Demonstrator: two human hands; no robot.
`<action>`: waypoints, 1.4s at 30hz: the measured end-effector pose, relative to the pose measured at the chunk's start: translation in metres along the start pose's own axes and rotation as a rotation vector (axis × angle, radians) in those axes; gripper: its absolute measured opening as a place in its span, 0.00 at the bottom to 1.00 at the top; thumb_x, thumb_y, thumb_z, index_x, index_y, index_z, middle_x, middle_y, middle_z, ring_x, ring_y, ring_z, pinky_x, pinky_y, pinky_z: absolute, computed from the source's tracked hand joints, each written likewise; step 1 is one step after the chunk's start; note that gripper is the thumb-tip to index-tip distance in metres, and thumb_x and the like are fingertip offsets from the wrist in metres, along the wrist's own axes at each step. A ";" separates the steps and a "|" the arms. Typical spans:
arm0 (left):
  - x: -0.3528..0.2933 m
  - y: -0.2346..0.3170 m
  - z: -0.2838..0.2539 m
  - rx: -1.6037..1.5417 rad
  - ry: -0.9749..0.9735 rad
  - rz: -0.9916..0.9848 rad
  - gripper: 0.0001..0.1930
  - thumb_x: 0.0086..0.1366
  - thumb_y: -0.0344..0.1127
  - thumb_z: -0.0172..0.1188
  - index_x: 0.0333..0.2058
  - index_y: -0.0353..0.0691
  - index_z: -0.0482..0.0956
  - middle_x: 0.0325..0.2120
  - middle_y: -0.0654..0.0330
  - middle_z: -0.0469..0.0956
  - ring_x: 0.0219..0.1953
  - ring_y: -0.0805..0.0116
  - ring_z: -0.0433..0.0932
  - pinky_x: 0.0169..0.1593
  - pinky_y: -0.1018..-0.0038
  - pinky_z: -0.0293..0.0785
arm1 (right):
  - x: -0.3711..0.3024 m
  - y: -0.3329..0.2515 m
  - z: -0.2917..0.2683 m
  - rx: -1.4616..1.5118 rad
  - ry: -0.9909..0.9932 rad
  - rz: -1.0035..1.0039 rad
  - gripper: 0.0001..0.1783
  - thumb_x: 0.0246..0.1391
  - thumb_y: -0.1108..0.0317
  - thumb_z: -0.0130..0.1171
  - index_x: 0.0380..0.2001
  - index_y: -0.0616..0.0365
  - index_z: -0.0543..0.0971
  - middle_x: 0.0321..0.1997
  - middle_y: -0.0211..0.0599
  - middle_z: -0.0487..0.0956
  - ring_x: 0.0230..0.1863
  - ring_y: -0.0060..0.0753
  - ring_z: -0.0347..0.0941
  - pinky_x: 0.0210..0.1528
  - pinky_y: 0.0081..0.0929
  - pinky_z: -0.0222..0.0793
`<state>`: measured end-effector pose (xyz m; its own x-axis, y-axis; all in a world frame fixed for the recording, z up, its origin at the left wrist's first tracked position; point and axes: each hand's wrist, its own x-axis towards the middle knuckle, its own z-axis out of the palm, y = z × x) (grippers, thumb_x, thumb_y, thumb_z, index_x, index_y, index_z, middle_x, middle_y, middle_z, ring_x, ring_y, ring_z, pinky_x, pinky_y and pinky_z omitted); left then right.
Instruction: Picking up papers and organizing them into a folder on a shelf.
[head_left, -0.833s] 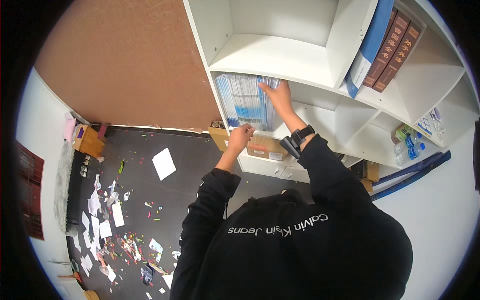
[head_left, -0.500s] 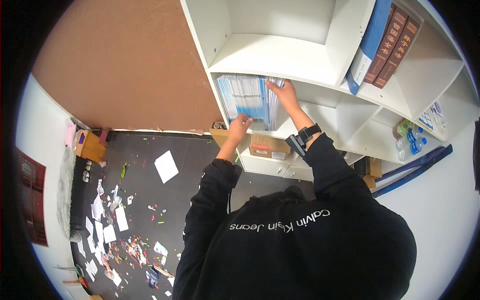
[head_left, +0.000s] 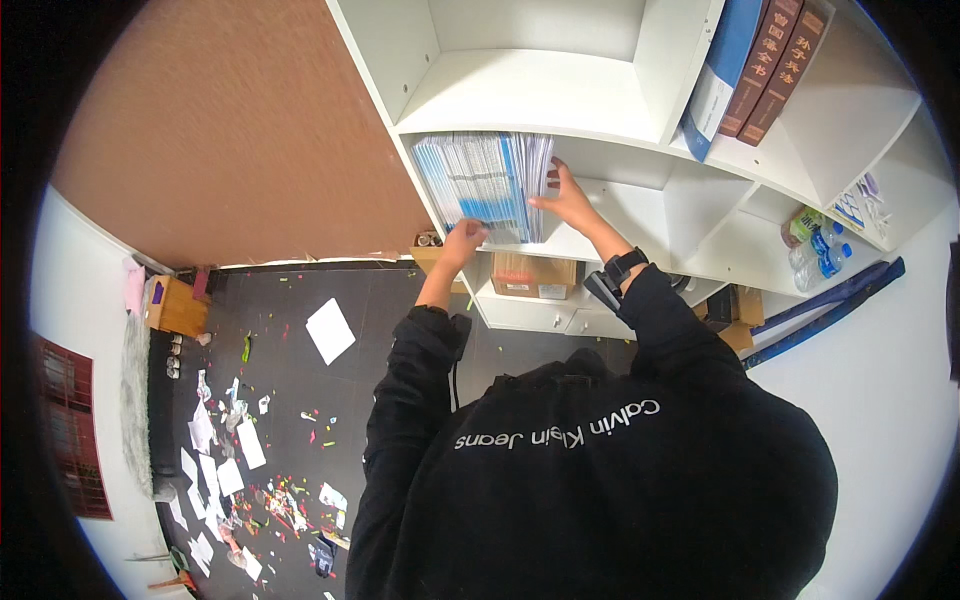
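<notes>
White shelf (head_left: 622, 208) bearing packed booklets (head_left: 485, 180); dark floor (head_left: 377, 330) strewn with paper (head_left: 330, 331).

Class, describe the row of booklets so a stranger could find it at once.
Right of the brown panel stands a white shelf unit. In its leftmost column, just above a cardboard box, are the booklets, left hand at their lower edge, right hand at their right end. Unlike the thick brown books, they are thin, white and blue.

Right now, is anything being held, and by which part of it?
A hold cannot be confirmed: right hand at the right end of the booklets, left hand at their lower front.
</notes>
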<state>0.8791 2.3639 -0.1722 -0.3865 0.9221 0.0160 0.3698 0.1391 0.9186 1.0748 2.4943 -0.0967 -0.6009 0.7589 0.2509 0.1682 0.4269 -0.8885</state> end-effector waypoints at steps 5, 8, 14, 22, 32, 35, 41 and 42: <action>-0.049 -0.077 -0.018 0.063 -0.166 -0.162 0.17 0.54 0.41 0.54 0.35 0.32 0.71 0.22 0.58 0.74 0.24 0.70 0.72 0.29 0.73 0.69 | -0.019 0.038 0.001 -0.302 -0.110 0.026 0.42 0.36 0.59 0.63 0.53 0.61 0.56 0.48 0.52 0.63 0.48 0.45 0.62 0.49 0.31 0.60; -0.100 -0.107 -0.010 0.075 -0.239 -0.338 0.13 0.54 0.40 0.53 0.31 0.36 0.74 0.21 0.61 0.73 0.22 0.72 0.71 0.25 0.75 0.67 | -0.051 0.066 -0.023 -0.283 -0.233 0.138 0.35 0.38 0.59 0.62 0.50 0.60 0.61 0.48 0.49 0.64 0.47 0.44 0.63 0.48 0.30 0.60; -0.272 -0.224 -0.054 -0.181 0.128 -1.007 0.10 0.56 0.39 0.48 0.32 0.41 0.72 0.26 0.58 0.75 0.26 0.66 0.74 0.28 0.69 0.68 | -0.092 0.071 -0.043 -0.268 -0.745 0.380 0.29 0.42 0.59 0.57 0.48 0.58 0.65 0.42 0.41 0.70 0.43 0.33 0.66 0.46 0.26 0.59; -0.461 -0.225 -0.013 -0.346 0.467 -1.386 0.13 0.57 0.41 0.44 0.40 0.44 0.67 0.33 0.57 0.75 0.33 0.62 0.74 0.35 0.63 0.67 | -0.085 0.104 -0.038 -0.199 -1.008 0.341 0.25 0.45 0.54 0.54 0.43 0.58 0.70 0.39 0.42 0.74 0.42 0.35 0.69 0.44 0.26 0.61; -0.545 -0.057 0.178 -0.704 0.912 -1.283 0.10 0.56 0.38 0.48 0.37 0.44 0.68 0.25 0.58 0.75 0.27 0.64 0.75 0.30 0.70 0.68 | -0.120 0.084 0.058 -0.275 -1.449 -0.181 0.20 0.42 0.58 0.55 0.38 0.57 0.71 0.31 0.44 0.75 0.32 0.42 0.72 0.34 0.34 0.66; -0.623 -0.026 0.257 -0.622 0.969 -1.329 0.12 0.55 0.36 0.50 0.36 0.38 0.65 0.22 0.56 0.74 0.24 0.65 0.75 0.24 0.72 0.67 | -0.164 0.093 0.076 -0.150 -1.676 -0.308 0.20 0.41 0.59 0.56 0.38 0.57 0.70 0.28 0.43 0.75 0.29 0.43 0.71 0.32 0.35 0.66; -0.582 0.027 0.405 -0.971 1.195 -1.423 0.16 0.53 0.34 0.52 0.42 0.41 0.67 0.24 0.56 0.74 0.22 0.64 0.74 0.23 0.69 0.69 | -0.174 0.138 0.057 -0.550 -1.860 -0.509 0.20 0.42 0.58 0.54 0.39 0.55 0.71 0.36 0.46 0.74 0.39 0.47 0.70 0.40 0.37 0.65; -0.596 0.017 0.446 -1.048 1.251 -1.384 0.14 0.52 0.33 0.52 0.40 0.41 0.68 0.23 0.57 0.74 0.23 0.64 0.74 0.23 0.69 0.69 | -0.180 0.131 0.059 -0.577 -1.924 -0.555 0.20 0.42 0.58 0.54 0.39 0.55 0.71 0.36 0.46 0.74 0.40 0.48 0.69 0.41 0.38 0.64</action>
<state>1.4923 1.9772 -0.3421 -0.3030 -0.2954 -0.9060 -0.8854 -0.2644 0.3823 1.1589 2.3846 -0.2813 -0.4635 -0.6716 -0.5780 -0.3348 0.7367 -0.5875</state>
